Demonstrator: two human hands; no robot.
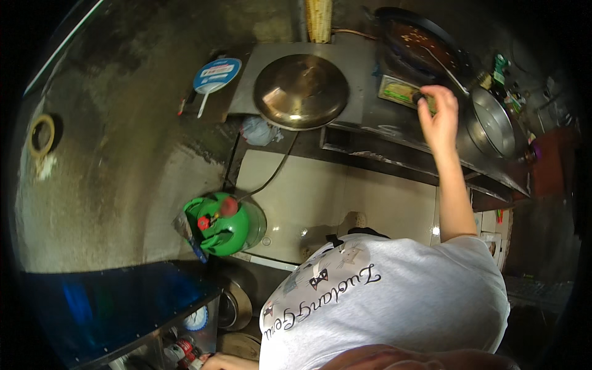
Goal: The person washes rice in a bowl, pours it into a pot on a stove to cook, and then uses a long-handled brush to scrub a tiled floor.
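My right hand (pixel 438 113) reaches over the counter, thumb and fingers around a black knob (pixel 417 97) on the front panel (pixel 393 90) of a gas stove. Just behind it, a dark wok (pixel 418 39) holds brown liquid with pale pieces floating in it. A long-handled utensil (pixel 446 69) leans out of the wok. To the right of the hand stands a metal basin (pixel 492 122). Low at the lower left, my left hand (pixel 217 361) is partly cut off by the frame edge, beside bottles (pixel 180 349) on a shelf; its grip is not clear.
A domed metal lid (pixel 300 90) covers part of the counter, with a blue hand fan (pixel 217 75) to its left. A green gas cylinder (pixel 236 226) stands on the tiled floor (pixel 305 185), its hose (pixel 277 169) running toward the counter. Bottles (pixel 499 69) crowd the far right.
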